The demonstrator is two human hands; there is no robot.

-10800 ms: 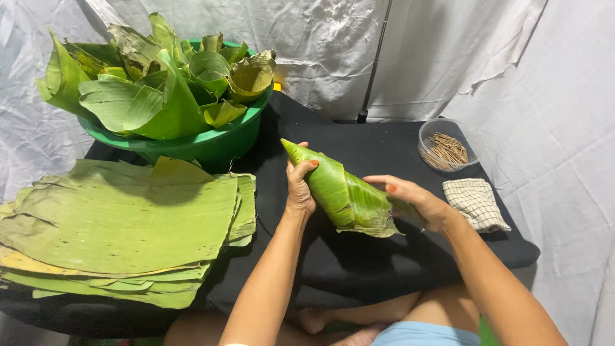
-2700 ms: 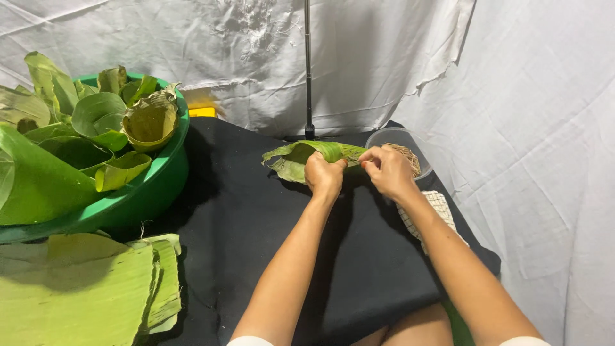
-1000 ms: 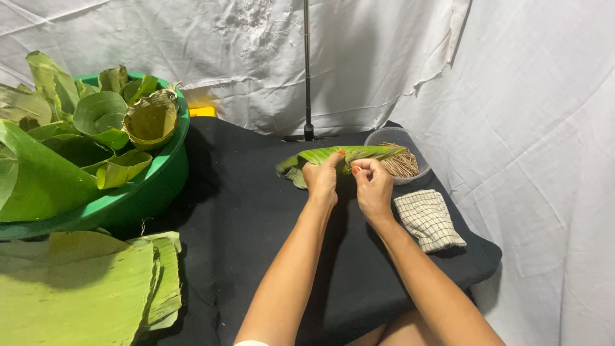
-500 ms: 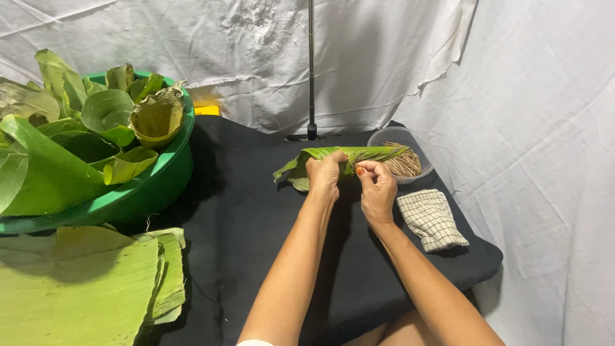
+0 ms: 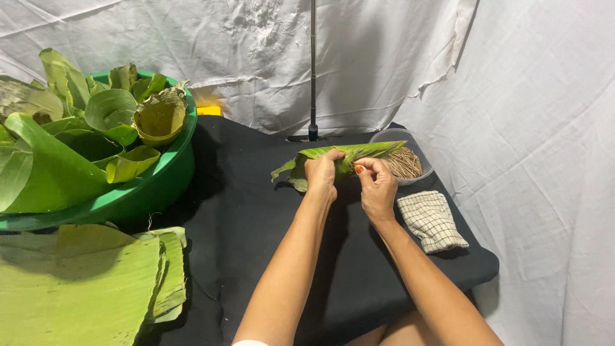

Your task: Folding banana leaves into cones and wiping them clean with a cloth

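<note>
Leaf rolled into a long green cone (image 5: pixel 343 156) is what we hold over the far part of the bench (image 5: pixel 256 218); it lies nearly level, its narrow tip pointing right over a clear round bowl of thin pale sticks (image 5: pixel 403 163), its looser, ragged end trailing left and down toward the black cloth; the surface is smooth and bright green with a paler fold along the top edge. Our left hand (image 5: pixel 321 174) is closed around the middle of the roll, fingers wrapped over the top; our right hand (image 5: pixel 376 186) sits just beside it to the right, fingertips pinched narrow at the leaf's edge, though we cannot tell whether a stick is between them. Just right of that hand lies a folded checked cloth (image 5: pixel 430 220), near the bench's edge. Well apart on the left stands a green basin (image 5: pixel 150 192) heaped with folded leaf cups (image 5: pixel 157 115); nearer us on that side lies a stack of flat leaves (image 5: pixel 77 288); white sheeting (image 5: pixel 525 115) hangs behind and to the right.
</note>
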